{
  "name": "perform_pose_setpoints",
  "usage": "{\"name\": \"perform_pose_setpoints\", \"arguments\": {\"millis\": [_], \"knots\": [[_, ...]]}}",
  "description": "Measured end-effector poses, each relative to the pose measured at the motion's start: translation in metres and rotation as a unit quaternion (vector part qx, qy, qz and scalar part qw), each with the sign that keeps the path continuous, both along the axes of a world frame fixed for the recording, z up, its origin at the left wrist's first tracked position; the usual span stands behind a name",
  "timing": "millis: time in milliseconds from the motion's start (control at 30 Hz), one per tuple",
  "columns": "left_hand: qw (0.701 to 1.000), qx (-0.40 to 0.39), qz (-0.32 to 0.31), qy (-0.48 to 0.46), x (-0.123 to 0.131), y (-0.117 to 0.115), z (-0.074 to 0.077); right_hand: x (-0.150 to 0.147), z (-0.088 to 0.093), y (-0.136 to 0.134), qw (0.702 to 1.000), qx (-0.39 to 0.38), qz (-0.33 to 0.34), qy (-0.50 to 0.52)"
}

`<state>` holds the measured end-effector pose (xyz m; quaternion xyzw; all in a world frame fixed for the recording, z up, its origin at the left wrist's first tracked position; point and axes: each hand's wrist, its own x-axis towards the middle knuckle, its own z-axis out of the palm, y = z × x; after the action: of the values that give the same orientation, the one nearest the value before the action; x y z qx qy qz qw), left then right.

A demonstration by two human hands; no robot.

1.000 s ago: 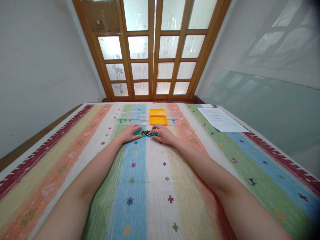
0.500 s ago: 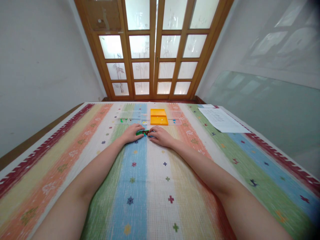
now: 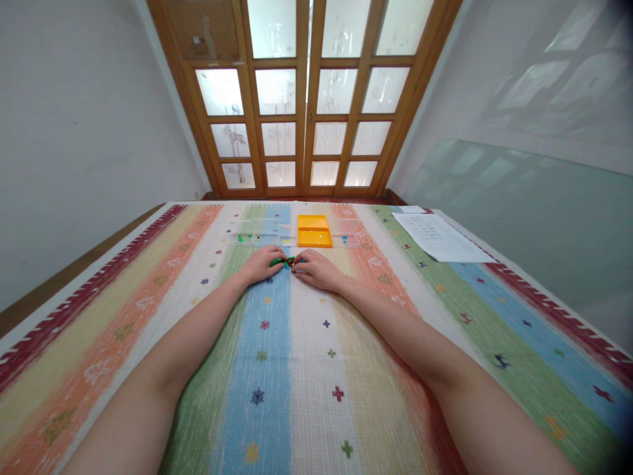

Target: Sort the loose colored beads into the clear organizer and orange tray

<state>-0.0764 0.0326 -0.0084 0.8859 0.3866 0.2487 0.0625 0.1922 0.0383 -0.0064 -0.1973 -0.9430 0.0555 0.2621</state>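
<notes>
My left hand (image 3: 264,264) rests on the tablecloth with its fingers closed on the green end of a small multicoloured object (image 3: 288,262). Green, blue and dark red parts show in the gap between my hands; its exact kind is too small to tell. From the other side, my right hand (image 3: 316,269) pinches the dark red end with thumb and fingertips. The fingers hide much of the object. Just beyond my hands stand an orange box (image 3: 314,223) with two compartments and a clear plastic divided case (image 3: 270,225).
The clear case holds small green pieces (image 3: 241,238), yellow pieces (image 3: 285,241) and blue pieces (image 3: 345,238). Printed paper sheets (image 3: 440,237) lie at the far right of the striped tablecloth (image 3: 306,369). Behind the table stand wood-framed glass doors (image 3: 304,119).
My fingers have shifted slightly around the small object, and its visible part looks a little different. Both arms, the box and the case stay where they were.
</notes>
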Motion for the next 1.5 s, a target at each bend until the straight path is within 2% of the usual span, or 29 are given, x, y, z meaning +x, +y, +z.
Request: {"name": "perform_pose_setpoints", "arguments": {"millis": [200,633,700,800,933,1067,1167,1267,1500], "knots": [[1.0,0.005,0.023,-0.01,-0.005,0.004,-0.005,0.0,0.0,0.001,1.0,-0.023,0.011,0.013],[0.999,0.014,0.04,-0.014,-0.005,0.002,-0.002,-0.004,0.002,-0.001,1.0,0.003,0.017,0.016],[0.999,0.013,0.042,-0.014,-0.005,0.002,-0.001,-0.001,0.003,0.003,0.999,0.004,-0.013,0.042],[0.999,0.009,0.046,-0.014,-0.006,0.0,0.002,0.011,0.004,0.015,0.987,-0.018,-0.114,0.115],[0.999,0.001,0.048,-0.01,-0.006,-0.002,0.004,0.041,0.004,0.041,0.946,-0.077,-0.241,0.202],[0.999,0.001,0.05,-0.009,-0.006,-0.002,0.004,0.074,0.001,0.065,0.897,-0.074,-0.345,0.266],[0.999,0.001,0.052,-0.005,-0.007,0.0,0.003,0.091,-0.004,0.079,0.87,-0.084,-0.394,0.285],[0.999,0.001,0.05,-0.002,-0.008,0.001,0.002,0.101,-0.013,0.089,0.856,-0.084,-0.424,0.284],[0.999,0.003,0.049,-0.002,-0.009,0.002,0.0,0.107,-0.023,0.096,0.85,-0.073,-0.459,0.248]]}}
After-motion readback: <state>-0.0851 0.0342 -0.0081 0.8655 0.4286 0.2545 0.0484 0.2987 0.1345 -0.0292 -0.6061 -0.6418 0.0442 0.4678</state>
